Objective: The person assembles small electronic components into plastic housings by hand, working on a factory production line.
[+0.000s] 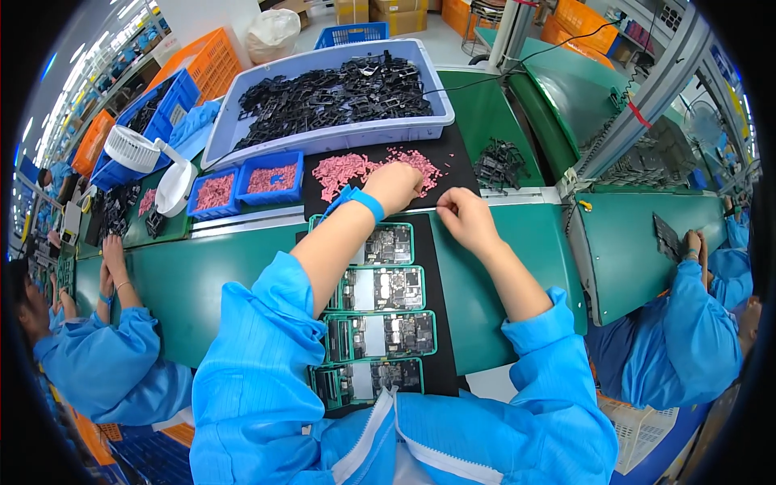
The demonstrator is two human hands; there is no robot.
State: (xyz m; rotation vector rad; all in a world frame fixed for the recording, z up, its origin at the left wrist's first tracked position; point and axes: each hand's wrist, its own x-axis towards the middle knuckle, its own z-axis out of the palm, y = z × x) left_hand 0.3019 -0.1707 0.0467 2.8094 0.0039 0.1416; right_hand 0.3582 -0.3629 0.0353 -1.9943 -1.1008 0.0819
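My left hand (394, 187), with a blue strap (361, 202) round its wrist, is over a loose heap of small pink pieces (338, 173). Its fingers are curled down, their tips partly hidden. To the right, my right hand (469, 220) hovers near the edge of the black mat (443, 323), thumb and fingers pinched together. Whatever either hand grips is too small or hidden to make out. Below my arms, several green-framed phone bodies (402, 288) with exposed circuit boards lie in a column on the mat; my left forearm covers part of the farthest one.
Behind the heap stands a large pale bin (323, 148) of black plastic frames. Two small blue trays (272, 199) of pink pieces sit left, beside a white fan (174, 187). More black parts (499, 166) lie right of the heap. Co-workers (109, 356) sit on both sides.
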